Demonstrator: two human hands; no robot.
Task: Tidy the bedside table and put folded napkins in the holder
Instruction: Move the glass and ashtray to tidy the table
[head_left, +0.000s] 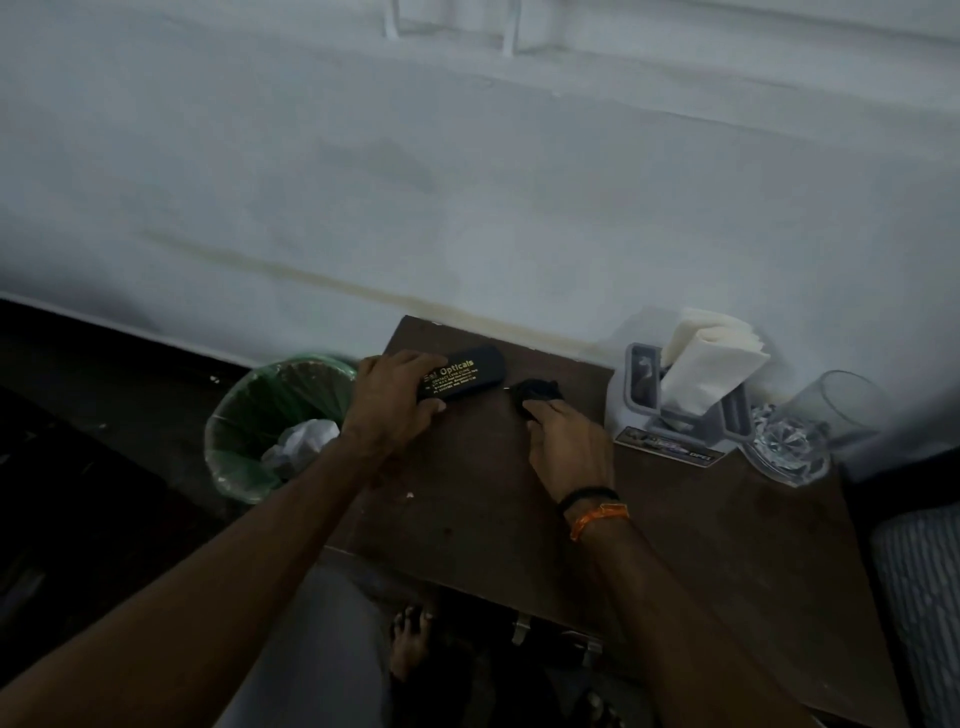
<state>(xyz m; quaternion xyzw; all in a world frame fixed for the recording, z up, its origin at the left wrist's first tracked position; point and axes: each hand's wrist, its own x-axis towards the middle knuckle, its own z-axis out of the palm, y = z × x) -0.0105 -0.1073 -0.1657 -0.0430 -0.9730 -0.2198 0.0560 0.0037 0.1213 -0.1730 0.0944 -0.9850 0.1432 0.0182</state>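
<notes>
Here the left hand (395, 400) has its grip curled round the end of a black spectacle case (462, 380) with gold lettering, at the far left of the dark bench (675, 545). The right hand (569, 447) pinches a small black object (537, 391) just beside the case. Further right, white folded napkins (711, 358) stand in the grey holder (685, 400), next to a clear glass (810, 431). A green-lined bin (270, 415) sits on the floor left of the bench.

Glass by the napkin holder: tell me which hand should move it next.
Right hand, probably. It lies nearer the glass, though its fingers touch a small black thing. The left hand grips the spectacle case at the far side.
</notes>
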